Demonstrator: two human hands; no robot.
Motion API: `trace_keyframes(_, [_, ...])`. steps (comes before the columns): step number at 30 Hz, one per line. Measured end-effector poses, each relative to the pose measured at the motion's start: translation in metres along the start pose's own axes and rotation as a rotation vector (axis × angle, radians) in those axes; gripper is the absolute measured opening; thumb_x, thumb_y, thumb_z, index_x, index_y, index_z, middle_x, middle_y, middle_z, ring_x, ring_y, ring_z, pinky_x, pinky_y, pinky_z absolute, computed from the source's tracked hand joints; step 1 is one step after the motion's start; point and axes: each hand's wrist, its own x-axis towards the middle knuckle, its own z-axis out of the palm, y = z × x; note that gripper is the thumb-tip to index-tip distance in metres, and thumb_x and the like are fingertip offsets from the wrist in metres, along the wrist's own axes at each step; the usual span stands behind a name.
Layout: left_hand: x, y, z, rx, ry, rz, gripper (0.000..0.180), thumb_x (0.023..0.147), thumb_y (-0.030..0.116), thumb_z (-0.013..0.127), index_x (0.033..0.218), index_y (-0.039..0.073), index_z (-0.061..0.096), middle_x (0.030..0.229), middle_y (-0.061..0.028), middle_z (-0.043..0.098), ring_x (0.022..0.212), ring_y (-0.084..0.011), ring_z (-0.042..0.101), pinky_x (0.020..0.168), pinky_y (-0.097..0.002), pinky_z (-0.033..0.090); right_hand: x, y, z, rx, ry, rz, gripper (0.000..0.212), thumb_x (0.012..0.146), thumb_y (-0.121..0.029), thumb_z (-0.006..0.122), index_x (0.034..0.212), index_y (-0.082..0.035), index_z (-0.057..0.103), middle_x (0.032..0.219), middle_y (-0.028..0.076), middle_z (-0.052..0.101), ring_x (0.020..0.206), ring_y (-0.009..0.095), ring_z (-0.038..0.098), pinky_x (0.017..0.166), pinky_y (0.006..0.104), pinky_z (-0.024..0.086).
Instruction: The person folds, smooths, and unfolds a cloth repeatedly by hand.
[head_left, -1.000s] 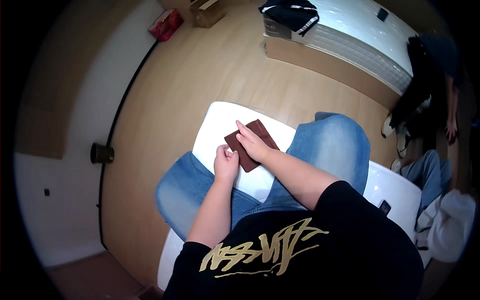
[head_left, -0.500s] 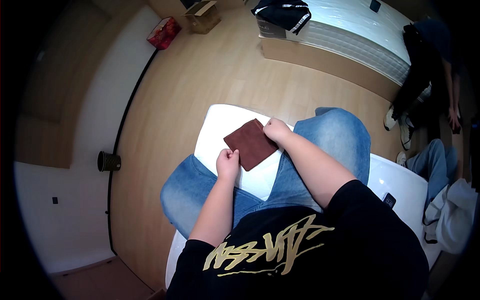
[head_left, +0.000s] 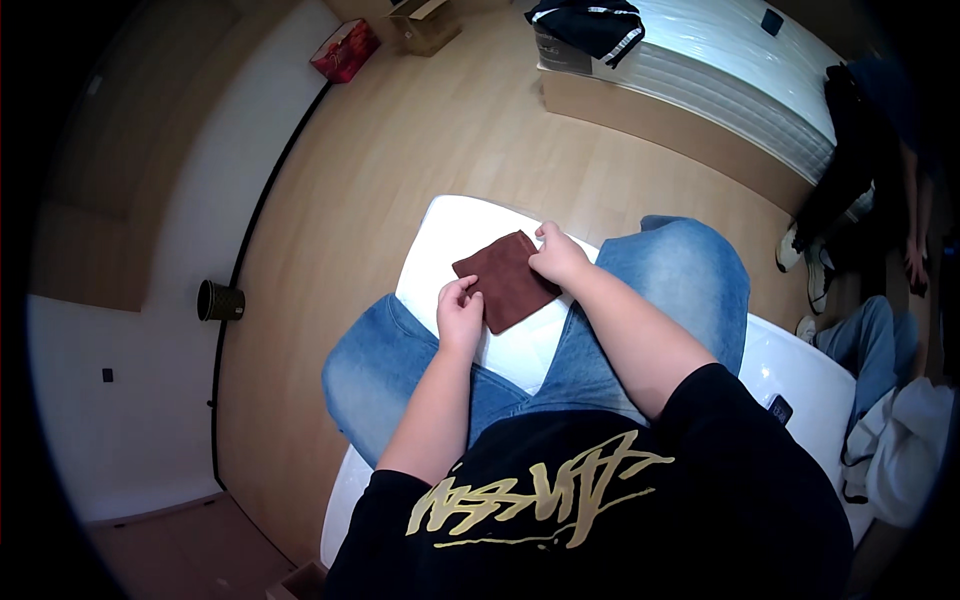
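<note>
1. At the left, we see a dark round bin point(head_left: 220, 300) beside the wall.
2. Farther away, a red box point(head_left: 345, 50) and an open cardboard box point(head_left: 425, 27) sit on the wooden floor.
3. Near the middle, the person's left hand point(head_left: 460, 315) is at the left edge of a brown cloth point(head_left: 510, 285). Its fingers are curled with the thumb close by; we cannot tell whether they clamp the edge.
4. The brown cloth, roughly square and set at a slant, is between the two hands, on or just above a white surface point(head_left: 440, 225) between the person's knees. We judge the step in hand to be handling the cloth by its opposite sides; a next move would call for a sure fingertip hold on both edges, keeping it smooth.
5. The right hand point(head_left: 560, 258) is at the cloth's right edge, its forefinger and thumb looking apart; we cannot tell whether its other fingers pinch the cloth.
6. Far right, a dark garment point(head_left: 590, 30) lies on a mattress point(head_left: 700, 75).
7. Near right, we find a phone point(head_left: 780, 409); beyond it, another person's hand point(head_left: 915, 270) hangs low.
</note>
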Motion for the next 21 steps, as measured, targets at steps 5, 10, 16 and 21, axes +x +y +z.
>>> trace_keyframes(5, [0.001, 0.002, -0.007, 0.103, -0.138, 0.129, 0.069, 0.075, -0.007, 0.073, 0.141, 0.001, 0.052, 0.134, -0.0109, 0.043, 0.103, -0.0168, 0.057, 0.093, -0.0274, 0.052, 0.011, 0.006, 0.001, 0.046, -0.035, -0.047, 0.061, 0.080, -0.015, 0.066, 0.137, -0.001, 0.048, 0.123, 0.026, 0.066, 0.117, 0.038, 0.065, 0.099, 0.0402, 0.050])
trace_keyframes(10, [-0.003, 0.019, -0.012, 0.170, -0.189, 0.091, 0.085, 0.073, -0.010, 0.073, 0.150, 0.001, 0.039, 0.147, -0.0132, 0.030, 0.117, -0.0235, 0.055, 0.103, -0.0328, 0.051, 0.005, -0.002, -0.005, 0.054, -0.077, -0.059, 0.066, 0.080, -0.014, 0.066, 0.141, 0.001, 0.046, 0.129, 0.029, 0.063, 0.123, 0.040, 0.061, 0.104, 0.0399, 0.048])
trace_keyframes(16, [-0.006, 0.060, -0.017, 0.381, -0.231, 0.087, 0.093, 0.069, -0.005, 0.075, 0.153, -0.003, 0.034, 0.150, -0.0181, 0.026, 0.127, -0.0324, 0.053, 0.105, -0.0375, 0.052, 0.009, -0.009, -0.008, 0.048, -0.097, -0.028, 0.068, 0.086, -0.020, 0.060, 0.146, 0.005, 0.040, 0.131, 0.031, 0.061, 0.124, 0.040, 0.060, 0.104, 0.0398, 0.048])
trace_keyframes(21, [-0.005, 0.106, 0.009, 0.562, -0.313, 0.112, 0.096, 0.066, -0.003, 0.074, 0.151, -0.011, 0.029, 0.149, -0.0267, 0.025, 0.132, -0.0435, 0.049, 0.105, -0.0398, 0.051, 0.020, -0.010, -0.009, 0.368, -0.137, 0.127, 0.053, 0.092, -0.020, 0.055, 0.139, 0.003, 0.044, 0.098, 0.019, 0.067, 0.082, 0.028, 0.068, 0.067, 0.0391, 0.055])
